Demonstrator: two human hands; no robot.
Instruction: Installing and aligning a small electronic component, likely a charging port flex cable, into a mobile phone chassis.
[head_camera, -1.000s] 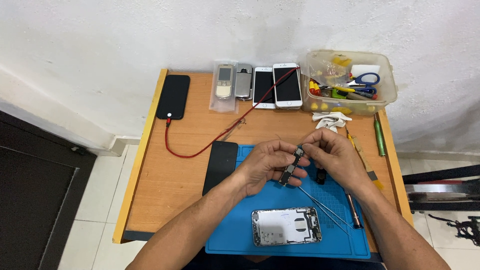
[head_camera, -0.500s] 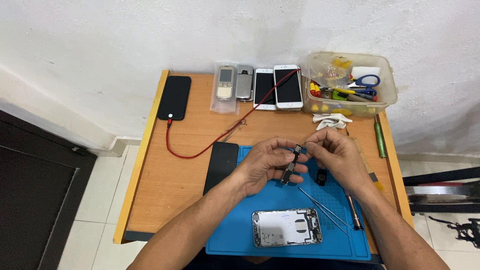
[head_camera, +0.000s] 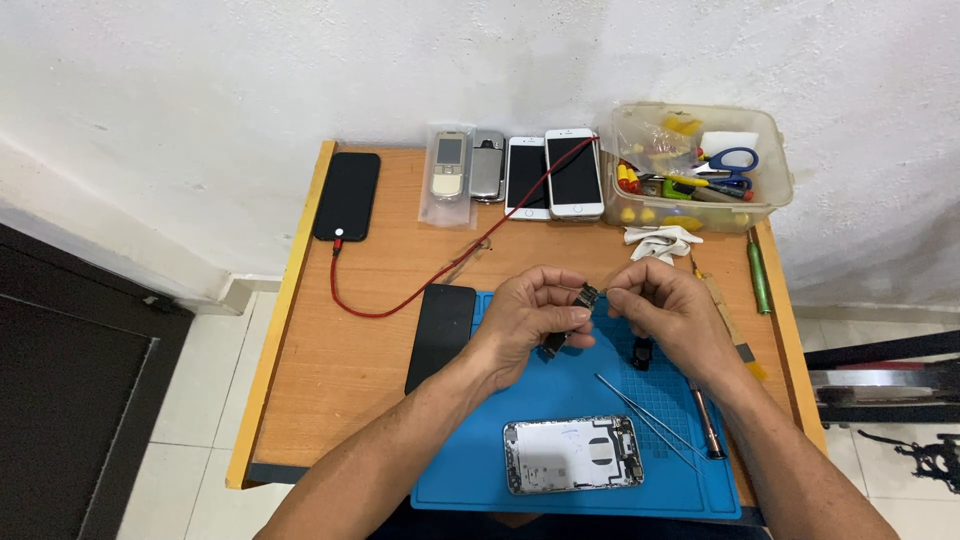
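You have the small dark circuit board (head_camera: 570, 318) raised over the blue rubber work mat (head_camera: 470, 470), above the opened silver phone shell (head_camera: 572, 454). Left hand (head_camera: 525, 320) grip is clamped on the board's lower half; right hand (head_camera: 668, 312) fingertips are pinched together at its top edge. Judged step: working a small part at that edge. Next move calls for a steady left hold and fine right-hand pull; thin metal tweezers (head_camera: 650, 420) lie near on the mat

Both forearms reach in over the blue mat (head_camera: 480, 470). The left hand (head_camera: 525, 318) curls, fingertips pinched. The right hand (head_camera: 672, 312) faces it above the mat, fingertips pinched and nearly touching the left's.
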